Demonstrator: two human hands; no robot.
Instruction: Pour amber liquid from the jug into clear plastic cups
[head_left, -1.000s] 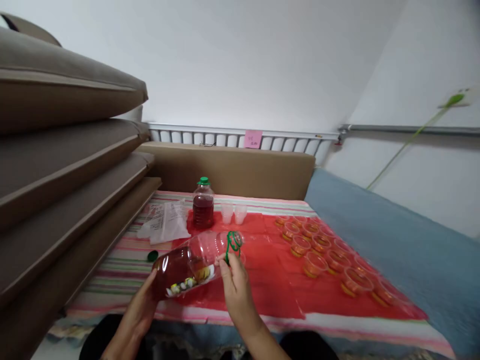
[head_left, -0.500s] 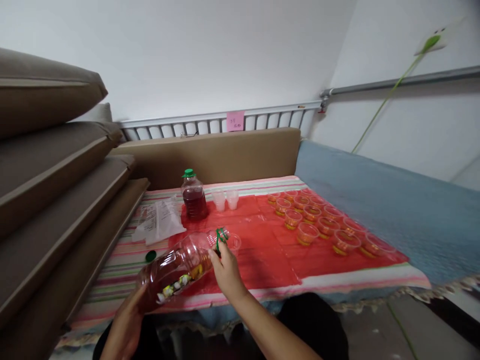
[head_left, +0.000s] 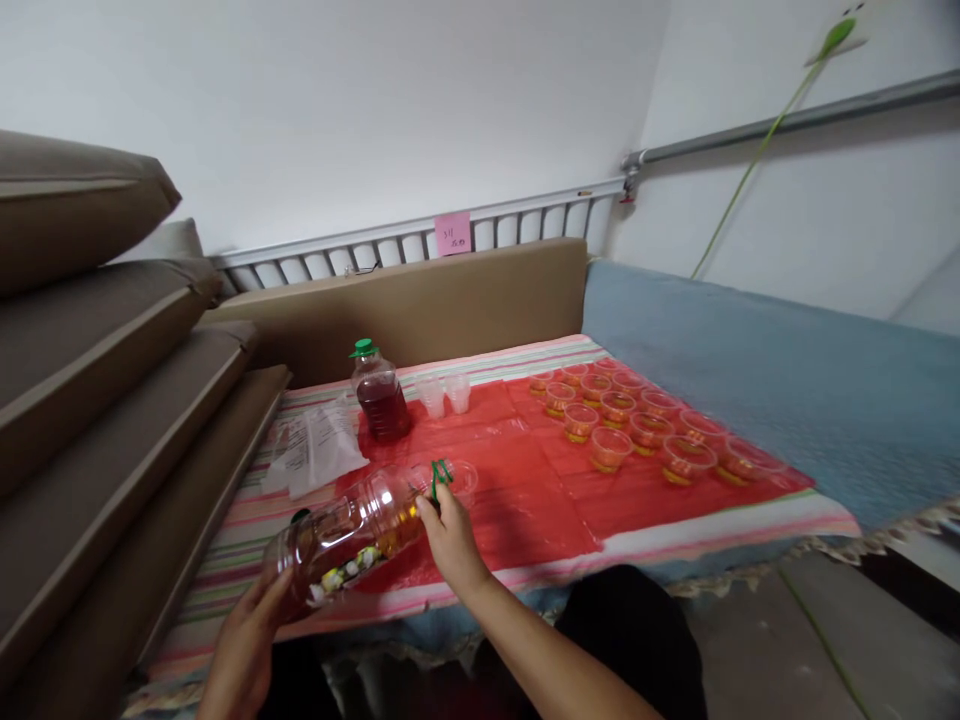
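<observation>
I hold a large clear plastic bottle (head_left: 345, 535) of reddish liquid, tipped on its side with its mouth to the right. My left hand (head_left: 247, 640) is closed under its base. My right hand (head_left: 448, 535) grips the neck by the green handle ring (head_left: 439, 475). The mouth sits over a small clear cup (head_left: 459, 478) on the red sheet (head_left: 540, 490). A green cap (head_left: 301, 516) lies just behind the bottle.
A second bottle with a green cap (head_left: 377, 395) stands at the back, next to two stacked clear cups (head_left: 444, 394). Several filled cups (head_left: 637, 425) sit in rows at right. A plastic bag (head_left: 319, 450) lies left. Brown cushions (head_left: 112, 400) rise on the left.
The view has swung right and down. The bottle has tilted lower, its base dropping toward me, while both hands kept their hold.
</observation>
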